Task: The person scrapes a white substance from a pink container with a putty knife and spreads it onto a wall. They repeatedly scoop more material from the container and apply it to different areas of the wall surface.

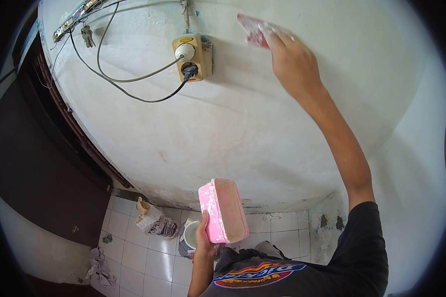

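Note:
My right hand (pixel 296 64) is raised high and closed on a red scraper (pixel 256 31) smeared with white putty. The scraper lies at the upper part of the white wall (pixel 233 123), right of the power outlet; whether its whole edge touches cannot be told. Down near my waist, my left hand (pixel 203 238) grips a pink plastic tub (pixel 212 213) by its side. White smears cover the tub's outside, and a pale coating lines its inside. The tub is tilted, its opening turned to the right.
A yellowed outlet box (pixel 197 54) with two plugs and hanging cables (pixel 126 79) is on the wall. Keys (pixel 87 37) hang at upper left. On the tiled floor (pixel 134 267) stand an open sack (pixel 154 220) and a bucket (pixel 191 232); a crumpled cloth (pixel 100 267) lies left.

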{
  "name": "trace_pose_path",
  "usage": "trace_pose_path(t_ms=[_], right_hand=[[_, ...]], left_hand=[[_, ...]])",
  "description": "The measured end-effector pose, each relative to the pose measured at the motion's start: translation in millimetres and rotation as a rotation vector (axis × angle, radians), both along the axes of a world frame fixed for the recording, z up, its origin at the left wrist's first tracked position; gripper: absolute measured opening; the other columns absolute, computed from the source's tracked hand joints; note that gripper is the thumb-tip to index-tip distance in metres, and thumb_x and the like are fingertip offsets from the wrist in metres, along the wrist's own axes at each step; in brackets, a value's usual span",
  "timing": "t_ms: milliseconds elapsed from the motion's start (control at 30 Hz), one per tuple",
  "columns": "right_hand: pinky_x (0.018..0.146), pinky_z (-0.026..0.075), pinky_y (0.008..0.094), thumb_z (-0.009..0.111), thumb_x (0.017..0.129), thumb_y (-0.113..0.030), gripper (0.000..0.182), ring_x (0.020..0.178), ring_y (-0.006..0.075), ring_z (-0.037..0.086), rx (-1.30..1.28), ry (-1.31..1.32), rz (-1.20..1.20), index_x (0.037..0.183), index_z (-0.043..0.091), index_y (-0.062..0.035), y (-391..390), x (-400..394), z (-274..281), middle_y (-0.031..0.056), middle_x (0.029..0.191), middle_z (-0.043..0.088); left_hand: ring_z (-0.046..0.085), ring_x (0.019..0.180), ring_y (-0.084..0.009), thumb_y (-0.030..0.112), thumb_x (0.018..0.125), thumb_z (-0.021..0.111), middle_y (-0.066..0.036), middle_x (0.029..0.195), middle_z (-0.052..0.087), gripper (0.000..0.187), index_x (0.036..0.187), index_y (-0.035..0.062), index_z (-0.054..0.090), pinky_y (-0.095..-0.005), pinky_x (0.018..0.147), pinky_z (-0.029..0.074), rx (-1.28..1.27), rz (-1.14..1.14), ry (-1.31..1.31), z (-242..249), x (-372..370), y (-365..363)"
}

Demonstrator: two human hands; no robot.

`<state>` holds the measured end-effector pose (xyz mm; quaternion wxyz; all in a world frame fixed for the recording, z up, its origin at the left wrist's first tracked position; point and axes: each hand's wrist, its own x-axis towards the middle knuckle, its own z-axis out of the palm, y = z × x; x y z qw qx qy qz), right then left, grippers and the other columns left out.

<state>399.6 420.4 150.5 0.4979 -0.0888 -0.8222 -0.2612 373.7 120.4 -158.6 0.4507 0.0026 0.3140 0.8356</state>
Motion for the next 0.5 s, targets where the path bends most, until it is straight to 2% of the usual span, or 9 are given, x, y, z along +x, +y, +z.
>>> trace_pose_path(t_ms=[67,100,167,267,333,367,433,467,500], right_hand=[[0.079,0.054,0.0391,0.056,0.082,-0.007,0.026,0.095,0.0302,0.064,0.183,0.059,-0.048,0.106,0.061,0.0007,6,-15,9,0.0153,0.107,0.065],[0.079,0.054,0.0391,0.056,0.082,-0.007,0.026,0.095,0.0302,0.064,0.182,0.062,-0.046,0.106,0.061,0.0007,3,-18,-2,0.0153,0.107,0.065],[0.078,0.055,0.0378,0.058,0.079,-0.008,0.024,0.093,0.0285,0.064,0.079,-0.107,-0.07,0.101,0.062,0.0008,-7,-21,-49,0.0147,0.105,0.066],[0.08,0.053,0.038,0.055,0.08,-0.005,0.026,0.094,0.0293,0.064,0.153,-0.193,-0.013,0.105,0.061,-0.0001,-13,-13,-114,0.0149,0.105,0.065],[0.079,0.053,0.0365,0.058,0.08,-0.004,0.025,0.094,0.0299,0.064,-0.222,-0.434,0.031,0.104,0.061,0.002,-24,-1,-135,0.0171,0.106,0.065],[0.079,0.053,0.0365,0.058,0.08,-0.004,0.025,0.094,0.0299,0.064,-0.23,-0.442,0.036,0.104,0.061,0.002,-28,3,-140,0.0171,0.106,0.065],[0.077,0.052,0.0327,0.058,0.088,-0.006,0.018,0.093,0.0223,0.064,-0.736,-0.32,0.216,0.104,0.06,0.0028,-34,15,-151,0.0132,0.105,0.066],[0.077,0.052,0.0327,0.058,0.088,-0.006,0.018,0.093,0.0223,0.064,-0.756,-0.338,0.219,0.104,0.06,0.0028,-35,24,-158,0.0132,0.105,0.066],[0.078,0.051,0.0312,0.057,0.091,-0.009,0.018,0.092,0.0177,0.063,-1.159,-0.284,0.412,0.105,0.06,0.0028,-37,35,-164,0.01,0.104,0.065]], left_hand=[[0.061,0.107,-0.0214,0.034,0.099,0.048,-0.011,0.122,0.059,0.046,0.134,0.0038,0.042,-0.0363,0.092,0.049,-0.006,0.0,0.007,-3,1,1],[0.063,0.104,-0.0218,0.033,0.099,0.048,-0.012,0.12,0.06,0.046,0.132,0.002,0.044,-0.0363,0.089,0.052,-0.004,0.023,0.01,-5,2,1],[0.065,0.101,-0.0223,0.032,0.099,0.048,-0.013,0.117,0.062,0.045,0.131,0.0003,0.045,-0.0363,0.085,0.054,0.001,0.05,0.016,-3,1,2],[0.065,0.1,-0.0212,0.032,0.099,0.047,-0.012,0.118,0.062,0.044,0.131,0.0015,0.045,-0.0354,0.083,0.055,0.002,0.056,-0.04,0,4,1],[0.063,0.105,-0.0222,0.033,0.1,0.045,-0.013,0.122,0.06,0.046,0.135,0.0024,0.043,-0.0371,0.088,0.053,-0.023,0.082,0.0,-7,2,-1],[0.063,0.105,-0.0222,0.033,0.1,0.045,-0.013,0.122,0.06,0.046,0.135,0.0024,0.043,-0.0371,0.088,0.053,-0.031,0.086,-0.007,-8,1,-2],[0.06,0.112,-0.0232,0.034,0.1,0.043,-0.013,0.127,0.057,0.049,0.138,0.0031,0.04,-0.039,0.095,0.049,0.015,0.104,0.035,-4,-1,0],[0.057,0.116,-0.0213,0.032,0.1,0.045,-0.011,0.13,0.056,0.048,0.138,0.0026,0.04,-0.0364,0.099,0.045,0.058,0.097,0.04,0,0,-1],[0.056,0.117,-0.0214,0.032,0.1,0.045,-0.011,0.13,0.056,0.048,0.138,0.0025,0.04,-0.0367,0.1,0.044,0.075,0.112,0.054,3,0,1]])
